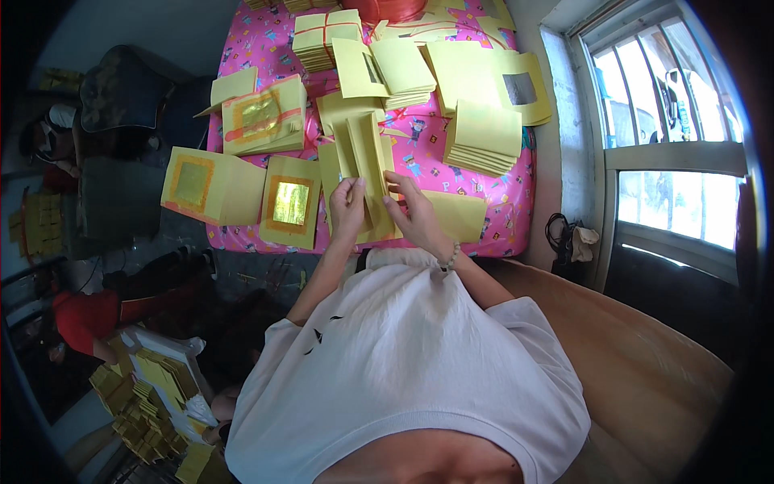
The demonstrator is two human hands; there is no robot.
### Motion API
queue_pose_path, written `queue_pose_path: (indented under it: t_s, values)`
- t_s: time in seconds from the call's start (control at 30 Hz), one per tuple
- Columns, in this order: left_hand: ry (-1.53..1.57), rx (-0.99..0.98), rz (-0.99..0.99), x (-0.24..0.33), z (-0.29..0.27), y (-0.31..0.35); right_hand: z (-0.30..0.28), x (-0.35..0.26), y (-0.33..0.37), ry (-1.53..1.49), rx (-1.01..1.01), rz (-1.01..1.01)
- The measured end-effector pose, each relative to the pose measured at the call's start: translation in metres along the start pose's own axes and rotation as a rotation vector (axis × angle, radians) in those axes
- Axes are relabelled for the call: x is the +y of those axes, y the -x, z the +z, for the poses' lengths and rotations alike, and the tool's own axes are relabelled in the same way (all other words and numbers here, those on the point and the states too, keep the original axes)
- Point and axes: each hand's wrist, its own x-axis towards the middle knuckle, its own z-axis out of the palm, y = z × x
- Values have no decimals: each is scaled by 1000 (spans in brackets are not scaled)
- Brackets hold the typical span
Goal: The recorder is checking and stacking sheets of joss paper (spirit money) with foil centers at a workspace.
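Note:
A folded sheet of yellow paper (364, 149) stands on edge in front of me, with upright pleats. My left hand (347, 211) pinches its near left edge between thumb and fingers. On the other side, my right hand (415, 216), with a beaded bracelet at the wrist, has thumb and fingers apart beside the paper's right edge; the fingertips seem to touch it. More yellow paper lies flat under the folded sheet. To the left are a yellow sheet with a shiny gold square (292, 202) and a folded one with a duller gold square (193, 184).
A pink patterned cloth (419, 145) covers the table. Folded yellow stacks (484, 137) sit at right; a bundle tied with red string (326, 36) and a red coil (387, 8) lie farther back. A barred window (669, 105) is at right. Another person's red sleeve (85, 319) shows lower left.

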Motion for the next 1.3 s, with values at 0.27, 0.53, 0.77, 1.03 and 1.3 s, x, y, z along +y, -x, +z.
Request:
queue_pose_path:
  t_s: [0.27, 0.53, 0.77, 1.03, 1.3]
  values:
    - [-68, 131, 88, -28, -19, -6, 0, 23, -15, 362, 70, 165]
    - [1025, -213, -99, -45, -68, 1, -20, -2, -30, 108, 136, 77]
    - [1324, -571, 151, -55, -85, -15, -35, -6, -34, 61, 122, 53]
    - [1770, -722, 46, -13, -75, -40, -171, 5, -82, 448, 484, 6]
    - [1272, -617, 115, -30, -81, -22, -349, 86, -172, 958, 756, 59]
